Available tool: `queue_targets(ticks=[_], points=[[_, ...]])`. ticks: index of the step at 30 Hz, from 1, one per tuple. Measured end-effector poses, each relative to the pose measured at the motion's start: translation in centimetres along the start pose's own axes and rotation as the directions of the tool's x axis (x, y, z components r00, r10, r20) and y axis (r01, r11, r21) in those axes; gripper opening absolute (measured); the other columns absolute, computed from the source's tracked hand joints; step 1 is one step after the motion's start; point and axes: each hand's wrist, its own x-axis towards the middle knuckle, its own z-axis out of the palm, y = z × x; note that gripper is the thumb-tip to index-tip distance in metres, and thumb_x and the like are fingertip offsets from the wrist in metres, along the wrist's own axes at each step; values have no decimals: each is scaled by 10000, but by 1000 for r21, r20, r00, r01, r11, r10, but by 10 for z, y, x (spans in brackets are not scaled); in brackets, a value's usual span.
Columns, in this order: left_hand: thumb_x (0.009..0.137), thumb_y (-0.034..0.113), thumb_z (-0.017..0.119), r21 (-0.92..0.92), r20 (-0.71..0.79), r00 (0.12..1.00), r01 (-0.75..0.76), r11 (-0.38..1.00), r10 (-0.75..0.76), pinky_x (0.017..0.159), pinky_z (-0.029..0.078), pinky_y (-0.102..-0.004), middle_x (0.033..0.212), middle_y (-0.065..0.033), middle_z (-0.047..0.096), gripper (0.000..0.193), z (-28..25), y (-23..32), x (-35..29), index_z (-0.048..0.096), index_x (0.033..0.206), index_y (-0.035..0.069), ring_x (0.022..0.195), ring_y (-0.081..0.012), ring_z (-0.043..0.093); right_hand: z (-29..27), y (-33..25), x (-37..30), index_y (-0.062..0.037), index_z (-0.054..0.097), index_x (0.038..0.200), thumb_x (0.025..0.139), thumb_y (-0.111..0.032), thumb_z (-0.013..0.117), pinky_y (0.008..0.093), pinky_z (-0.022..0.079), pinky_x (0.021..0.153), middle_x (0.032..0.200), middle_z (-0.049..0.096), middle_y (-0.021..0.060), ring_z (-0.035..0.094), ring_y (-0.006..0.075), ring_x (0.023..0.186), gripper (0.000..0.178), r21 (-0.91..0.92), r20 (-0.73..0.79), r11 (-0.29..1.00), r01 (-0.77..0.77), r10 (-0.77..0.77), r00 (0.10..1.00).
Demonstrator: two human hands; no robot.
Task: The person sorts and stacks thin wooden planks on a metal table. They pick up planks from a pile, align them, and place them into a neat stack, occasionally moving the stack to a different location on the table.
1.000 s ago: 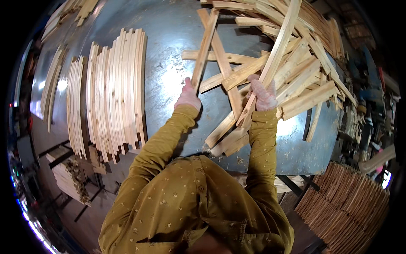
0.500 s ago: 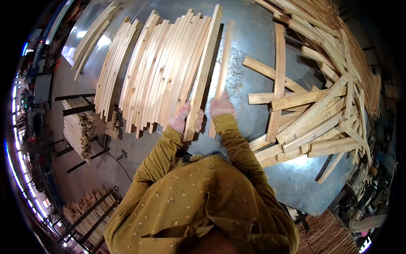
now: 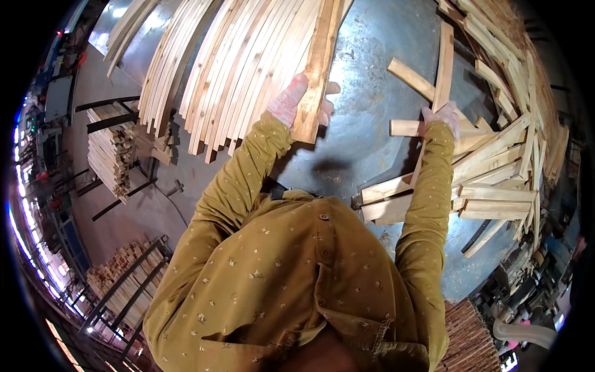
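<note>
My left hand (image 3: pixel 291 102) is closed around the near end of a long wooden strip (image 3: pixel 318 77), thumb on one side and fingertips showing past the other. That strip lies along the right edge of a row of pale wooden strips (image 3: pixel 248 68) set side by side. Over to the right, my right hand (image 3: pixel 441 116) is on a wooden strip (image 3: pixel 444 62) that crosses other loose pieces. Its fingers curl down on both sides of that strip, and the sleeve hides part of the grip.
A jumbled heap of wooden strips (image 3: pixel 496 161) fills the right side of the metal table (image 3: pixel 365 62). Another bundle of strips (image 3: pixel 170 62) lies at the left. Stacked wood on racks (image 3: pixel 111 152) stands beyond the table's left edge, with more stacked strips (image 3: pixel 468 338) at lower right.
My right hand has let go of its narrow strip and moved right to the heap. My left hand stays on its strip. The whole view has shifted slightly.
</note>
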Motion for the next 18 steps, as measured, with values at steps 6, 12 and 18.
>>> queue_targets(ticks=[6, 12, 18], points=[[771, 716, 633, -55, 60, 998, 3, 998, 0, 560, 617, -354, 1083, -195, 621, 899, -11, 8, -3, 439, 1361, 67, 744, -255, 682, 8, -14, -13, -42, 541, 1276, 852, -378, 588, 426, 467, 980, 1188, 641, 221, 624, 349, 1116, 543, 363, 128, 918, 162, -221, 967], [951, 450, 585, -218, -114, 990, 52, 975, -79, 561, 612, -369, 993, -173, 645, 521, -6, 33, -15, 512, 1295, 66, 717, -258, 675, 50, -139, -98, -48, 496, 1329, 901, -450, 509, 440, 453, 998, 1206, 631, 241, 621, 389, 1110, 587, 472, 250, 867, 158, -304, 919], [993, 357, 542, -177, -121, 985, 102, 979, -125, 552, 586, -382, 946, -137, 646, 393, -14, 54, -32, 533, 1276, 85, 702, -255, 647, 62, -186, -123, -4, 403, 1408, 965, -494, 386, 474, 440, 998, 1186, 619, 278, 582, 427, 1141, 660, 477, 169, 761, 439, -569, 805]])
